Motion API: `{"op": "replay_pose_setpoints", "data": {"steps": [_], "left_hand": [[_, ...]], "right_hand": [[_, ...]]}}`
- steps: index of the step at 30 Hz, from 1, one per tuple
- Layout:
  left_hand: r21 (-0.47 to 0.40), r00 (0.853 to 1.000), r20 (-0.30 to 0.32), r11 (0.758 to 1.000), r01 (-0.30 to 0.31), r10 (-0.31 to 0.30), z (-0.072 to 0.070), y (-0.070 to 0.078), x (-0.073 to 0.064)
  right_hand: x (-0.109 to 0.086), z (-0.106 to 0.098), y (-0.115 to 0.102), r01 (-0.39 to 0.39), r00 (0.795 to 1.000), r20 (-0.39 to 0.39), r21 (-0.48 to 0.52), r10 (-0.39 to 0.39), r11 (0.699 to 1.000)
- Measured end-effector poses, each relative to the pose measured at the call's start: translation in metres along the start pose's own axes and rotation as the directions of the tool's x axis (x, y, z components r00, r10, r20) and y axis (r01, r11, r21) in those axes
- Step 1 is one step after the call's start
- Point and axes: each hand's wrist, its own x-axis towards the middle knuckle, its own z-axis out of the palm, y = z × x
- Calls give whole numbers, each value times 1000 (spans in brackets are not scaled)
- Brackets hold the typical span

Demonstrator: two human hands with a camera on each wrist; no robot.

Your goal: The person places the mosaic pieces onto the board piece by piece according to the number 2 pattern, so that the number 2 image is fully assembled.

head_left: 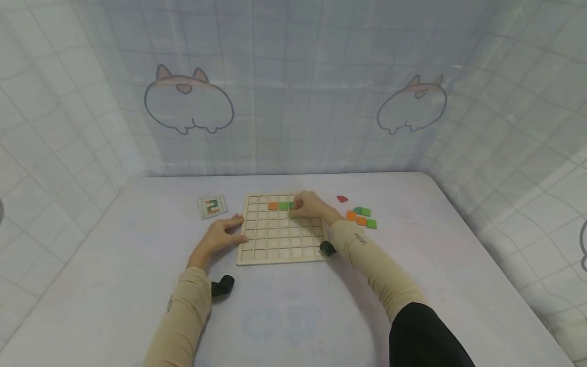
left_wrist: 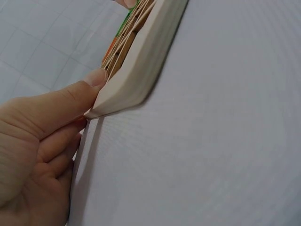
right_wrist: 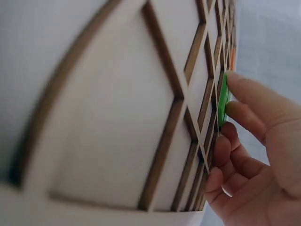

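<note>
A wooden grid board (head_left: 266, 243) lies on the table. In its upper part an orange square tile (head_left: 273, 206) and a green square tile (head_left: 283, 206) sit side by side. My right hand (head_left: 309, 205) is over the board's upper right part. Its thumb and index finger pinch another green tile (right_wrist: 223, 101) at the grid, the other fingers bent beside it. My left hand (head_left: 218, 236) rests at the board's left edge with thumb and index finger spread apart. In the left wrist view the thumb (left_wrist: 97, 77) touches the board's rim.
A small pattern card (head_left: 212, 206) with a coloured grid lies left of the board. To the right are loose orange tiles (head_left: 351, 216), green tiles (head_left: 371, 224) and a red rounded piece (head_left: 342, 199). A curtain with dog drawings (head_left: 189, 104) hangs behind the table.
</note>
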Motion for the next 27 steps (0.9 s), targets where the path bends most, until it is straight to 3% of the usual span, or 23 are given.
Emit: {"op": "replay_pose_setpoints", "data": {"steps": [8, 12, 15, 19, 27], "left_hand": [[-21, 1000, -2, 1000, 11, -12, 5, -1, 1], [-30, 1000, 2, 999, 21, -21, 6, 0, 2], [-24, 1000, 7, 1000, 13, -13, 6, 0, 2], [-6, 1000, 5, 1000, -7, 7, 4, 1, 3], [23, 1000, 12, 999, 22, -22, 0, 2, 3]], "right_hand": [[-4, -1, 13, -56, 998, -34, 86, 59, 995], [-16, -10, 20, -63, 992, -95, 221, 86, 973], [-28, -23, 24, -55, 983, -156, 266, 99, 963], [-43, -46, 33, -76, 971, -205, 214, 121, 974], [-76, -71, 64, -229, 959, -138, 139, 248, 963]]}}
